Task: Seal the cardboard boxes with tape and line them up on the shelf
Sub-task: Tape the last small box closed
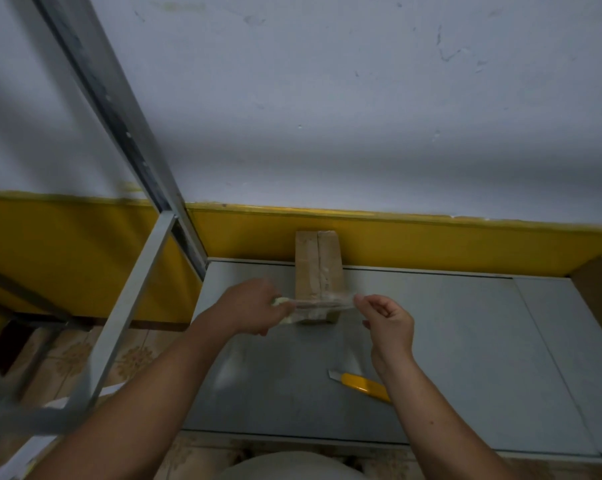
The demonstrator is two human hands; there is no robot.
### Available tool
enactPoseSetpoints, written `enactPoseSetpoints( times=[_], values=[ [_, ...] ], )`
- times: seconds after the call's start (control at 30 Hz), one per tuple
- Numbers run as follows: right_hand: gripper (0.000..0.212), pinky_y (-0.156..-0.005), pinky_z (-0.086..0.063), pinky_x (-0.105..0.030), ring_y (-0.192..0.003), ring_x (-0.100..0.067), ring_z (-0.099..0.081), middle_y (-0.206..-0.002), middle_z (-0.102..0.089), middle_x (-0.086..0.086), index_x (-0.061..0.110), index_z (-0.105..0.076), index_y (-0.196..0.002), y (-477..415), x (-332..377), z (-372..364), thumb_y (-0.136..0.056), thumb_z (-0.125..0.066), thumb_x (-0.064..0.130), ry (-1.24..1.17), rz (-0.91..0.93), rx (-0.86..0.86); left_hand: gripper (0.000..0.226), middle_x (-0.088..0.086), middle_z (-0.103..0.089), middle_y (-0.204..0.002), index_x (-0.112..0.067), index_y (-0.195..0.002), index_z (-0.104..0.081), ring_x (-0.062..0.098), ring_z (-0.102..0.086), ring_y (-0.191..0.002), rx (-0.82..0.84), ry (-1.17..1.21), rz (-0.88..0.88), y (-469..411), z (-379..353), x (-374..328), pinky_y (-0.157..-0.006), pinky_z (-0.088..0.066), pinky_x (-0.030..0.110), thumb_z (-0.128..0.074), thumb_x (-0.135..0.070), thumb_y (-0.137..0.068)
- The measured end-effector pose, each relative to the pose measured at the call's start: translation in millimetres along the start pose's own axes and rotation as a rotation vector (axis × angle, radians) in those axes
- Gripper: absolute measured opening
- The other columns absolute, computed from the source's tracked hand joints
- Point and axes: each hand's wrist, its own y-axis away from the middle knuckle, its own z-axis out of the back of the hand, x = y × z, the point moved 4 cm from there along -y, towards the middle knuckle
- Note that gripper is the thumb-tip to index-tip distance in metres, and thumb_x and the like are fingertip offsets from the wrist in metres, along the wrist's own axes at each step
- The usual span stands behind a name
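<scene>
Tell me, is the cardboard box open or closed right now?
Closed. The cardboard box has both top flaps folded flat, meeting along a centre seam; the left hand and right hand stretch tape across its near end.

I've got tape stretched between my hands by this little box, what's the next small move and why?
Probably lower the tape strip onto the near end of the cardboard box and press it down. The left hand grips the tape roll, the right hand pinches the free end, and the strip spans across that end. The yellow utility knife lies on the shelf for cutting afterwards.
</scene>
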Motion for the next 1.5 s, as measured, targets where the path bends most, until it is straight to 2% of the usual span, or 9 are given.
enactPoseSetpoints(
  times=[0.13, 0.5, 0.8, 0.9, 1.07, 1.17, 1.3, 1.4, 1.5],
  values=[
    [0.015, -0.087, -0.061, -0.039, -0.093, -0.024, -0.074, -0.091, -0.078, -0.010, 0.007, -0.077, -0.093, -7, -19, -7, -0.082, -0.086, 0.011, -0.074, -0.137, -0.013, 0.056, -0.003, -0.070, -0.055, -0.016, -0.069, -0.071, 0.012, -0.070, -0.051, 0.106, -0.027, 0.052, -24, 0, 12, -0.068, -0.063, 0.036, -0.055, -0.059, -0.101],
    [0.012, -0.085, -0.061, -0.039, -0.089, -0.027, -0.077, -0.090, -0.079, -0.013, 0.005, -0.076, -0.094, -21, -32, -10, -0.085, -0.083, 0.010, -0.087, -0.183, -0.019, 0.055, 0.000, -0.072, -0.057, -0.011, -0.070, -0.074, 0.016, -0.072, -0.055, 0.208, 0.000, 0.026, -52, -10, 25, -0.073, -0.063, 0.039, -0.059, -0.054, -0.099],
    [0.011, -0.084, -0.059, -0.037, -0.092, -0.026, -0.075, -0.093, -0.079, -0.012, 0.008, -0.078, -0.094, -28, -42, -11, -0.085, -0.083, 0.011, -0.075, -0.236, -0.008, 0.056, 0.003, -0.074, -0.061, -0.007, -0.076, -0.076, 0.019, -0.073, -0.057, 0.227, 0.087, 0.043, -67, -26, 36, -0.069, -0.061, 0.036, -0.063, -0.057, -0.097],
    [0.016, -0.084, -0.057, -0.037, -0.096, -0.024, -0.071, -0.097, -0.078, -0.007, 0.012, -0.077, -0.100, -35, -50, -13, -0.086, -0.083, 0.018, -0.042, -0.354, 0.054, 0.053, 0.001, -0.072, -0.062, -0.012, -0.074, -0.074, 0.017, -0.071, -0.057, 0.215, 0.146, 0.029, -76, -30, 45, -0.057, -0.057, 0.033, -0.069, -0.061, -0.093],
    [0.033, -0.053, -0.049, -0.029, -0.056, -0.017, -0.054, -0.092, -0.070, -0.010, 0.006, -0.070, -0.124, -47, -76, -10, -0.091, -0.075, 0.009, -0.113, -0.578, 0.135, 0.046, -0.007, -0.060, -0.056, -0.024, -0.063, -0.064, 0.007, -0.062, -0.052, 0.184, 0.189, -0.058, -82, -33, 48, -0.051, -0.043, 0.021, -0.073, -0.056, -0.094],
    [0.025, -0.054, -0.048, -0.026, -0.063, -0.017, -0.061, -0.087, -0.071, -0.008, 0.010, -0.074, -0.113, -42, -65, -10, -0.089, -0.078, 0.006, 0.005, -0.362, 0.089, 0.048, -0.008, -0.057, -0.053, -0.024, -0.060, -0.062, 0.005, -0.057, -0.048, 0.170, 0.174, -0.088, -85, -36, 48, -0.050, -0.038, 0.021, -0.071, -0.057, -0.094],
    [0.013, -0.080, -0.054, -0.027, -0.082, -0.007, -0.067, -0.088, -0.075, 0.004, 0.012, -0.082, -0.098, -31, -24, -17, -0.091, -0.073, 0.006, 0.542, 0.195, 0.084, 0.047, -0.011, -0.053, -0.050, -0.024, -0.060, -0.062, 0.003, -0.053, -0.046, 0.169, 0.164, -0.090, -86, -35, 47, -0.048, -0.037, 0.022, -0.071, -0.056, -0.094],
    [0.020, -0.073, -0.046, -0.021, -0.080, -0.002, -0.063, -0.087, -0.072, 0.005, 0.017, -0.080, -0.096, -18, -18, -25, -0.097, -0.061, 0.009, 0.661, 0.229, 0.193, 0.044, -0.010, -0.057, -0.052, -0.026, -0.061, -0.062, 0.004, -0.058, -0.049, 0.186, 0.166, -0.097, -85, -31, 43, -0.049, -0.040, 0.020, -0.072, -0.052, -0.095],
    [0.018, -0.069, -0.046, -0.013, -0.095, -0.012, -0.069, -0.095, -0.072, 0.008, 0.020, -0.075, -0.104, -13, -17, -29, -0.100, -0.064, 0.034, 0.645, 0.174, 0.220, 0.043, -0.007, -0.063, -0.059, -0.022, -0.066, -0.066, 0.010, -0.065, -0.055, 0.205, 0.171, -0.085, -86, -31, 43, -0.051, -0.043, 0.020, -0.072, -0.053, -0.094]
  ],
)
